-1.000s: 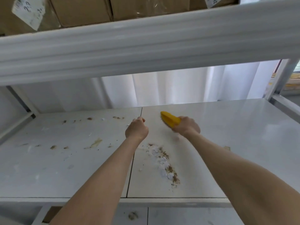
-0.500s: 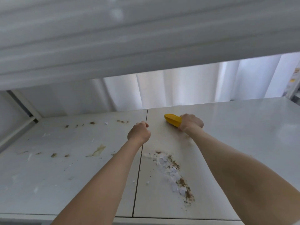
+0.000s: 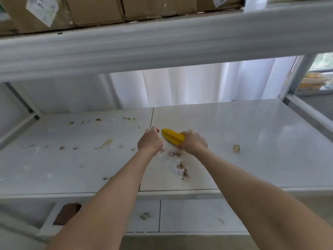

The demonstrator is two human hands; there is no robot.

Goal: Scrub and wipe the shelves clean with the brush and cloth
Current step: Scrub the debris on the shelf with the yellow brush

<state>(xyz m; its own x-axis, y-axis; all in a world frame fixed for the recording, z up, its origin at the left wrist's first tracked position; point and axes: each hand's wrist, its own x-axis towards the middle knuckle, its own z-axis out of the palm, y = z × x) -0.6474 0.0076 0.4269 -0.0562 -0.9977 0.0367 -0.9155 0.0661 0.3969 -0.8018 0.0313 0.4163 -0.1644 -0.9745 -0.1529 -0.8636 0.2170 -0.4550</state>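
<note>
i worry a hard stroke flicks the crumb pile point(image 3: 182, 170) over the front edge of the shelf point(image 3: 261, 134). right hand point(image 3: 193, 144) grips the yellow brush point(image 3: 172, 137) mid-shelf, long axis running back-left (nose toward the panel seam point(image 3: 152, 117)); left hand point(image 3: 150, 141), just beside it, is a fist holding nothing visible.

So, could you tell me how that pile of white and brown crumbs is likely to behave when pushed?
The crumb pile looks loose and light, so it would probably scatter rather than slide as one lump. The glossy shelf should let it sweep easily under the yellow brush the right hand grips. Its whitish smear may cling.
</note>
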